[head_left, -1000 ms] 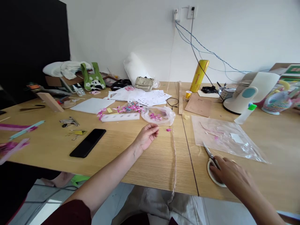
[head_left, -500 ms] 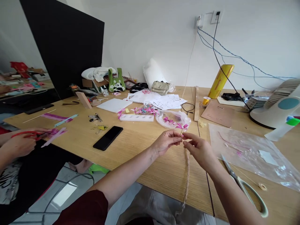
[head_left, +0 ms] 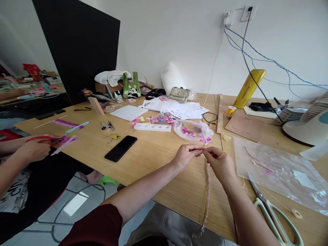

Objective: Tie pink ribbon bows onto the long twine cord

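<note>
My left hand (head_left: 186,155) and my right hand (head_left: 219,163) meet fingertip to fingertip above the wooden table (head_left: 159,160). Both pinch a thin stem with a small pink ribbon flower (head_left: 205,139) at its top. Just below them a braided twine cord (head_left: 207,191) runs along the table toward its front edge. A clear bag of pink flowers (head_left: 193,130) lies right behind my hands. Green-handled scissors (head_left: 274,213) rest on the table by my right forearm.
A black phone (head_left: 120,148) lies to the left, a white tray (head_left: 152,127) behind it. A clear plastic sheet (head_left: 276,169), a fan (head_left: 307,121) and a yellow roll (head_left: 248,89) stand on the right. Another person's hands (head_left: 34,149) hold red scissors at far left.
My right hand left the scissors and came up to meet the left one at the flower stem. The view swung left, bringing the other person's hands into sight.
</note>
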Tool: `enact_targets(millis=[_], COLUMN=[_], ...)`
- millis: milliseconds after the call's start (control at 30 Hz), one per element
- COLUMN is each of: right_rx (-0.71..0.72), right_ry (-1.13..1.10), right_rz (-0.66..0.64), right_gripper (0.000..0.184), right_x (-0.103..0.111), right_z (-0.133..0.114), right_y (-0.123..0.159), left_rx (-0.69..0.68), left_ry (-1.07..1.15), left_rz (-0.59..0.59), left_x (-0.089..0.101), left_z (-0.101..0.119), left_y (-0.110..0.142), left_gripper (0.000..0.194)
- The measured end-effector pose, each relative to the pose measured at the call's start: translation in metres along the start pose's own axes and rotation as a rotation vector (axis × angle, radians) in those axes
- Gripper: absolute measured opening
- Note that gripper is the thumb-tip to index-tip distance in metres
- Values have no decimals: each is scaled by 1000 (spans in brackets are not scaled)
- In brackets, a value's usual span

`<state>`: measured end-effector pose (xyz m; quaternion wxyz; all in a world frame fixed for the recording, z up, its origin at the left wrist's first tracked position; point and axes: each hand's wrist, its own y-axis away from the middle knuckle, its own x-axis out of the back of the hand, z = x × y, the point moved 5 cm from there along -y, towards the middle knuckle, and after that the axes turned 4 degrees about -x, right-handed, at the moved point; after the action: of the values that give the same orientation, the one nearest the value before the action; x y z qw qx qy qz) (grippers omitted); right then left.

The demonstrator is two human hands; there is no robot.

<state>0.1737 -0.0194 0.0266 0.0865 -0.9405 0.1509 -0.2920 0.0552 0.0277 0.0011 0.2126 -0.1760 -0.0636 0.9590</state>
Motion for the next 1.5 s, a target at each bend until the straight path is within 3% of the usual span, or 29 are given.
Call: enact_targets(millis=[700, 933, 1167, 1500], right_rx=[-83, -90, -63, -91], right_ry=[-217, -385, -572, -571], right_rz=[-52, -40, -60, -48], right_gripper=[26, 27, 23, 25], right_x=[-19, -27, -31, -27], right_z=[9, 18, 19, 24], right_y=[-34, -33, -29, -27], left_rx=[-67, -90, -27, -88], left_ry=[-85, -92, -60, -107], left_rz=[58, 16, -18, -140], left_x=[16, 13, 10, 1], left_z=[11, 14, 8, 9], left_y=[-25, -27, -28, -31], left_gripper=[30, 29, 30, 30])
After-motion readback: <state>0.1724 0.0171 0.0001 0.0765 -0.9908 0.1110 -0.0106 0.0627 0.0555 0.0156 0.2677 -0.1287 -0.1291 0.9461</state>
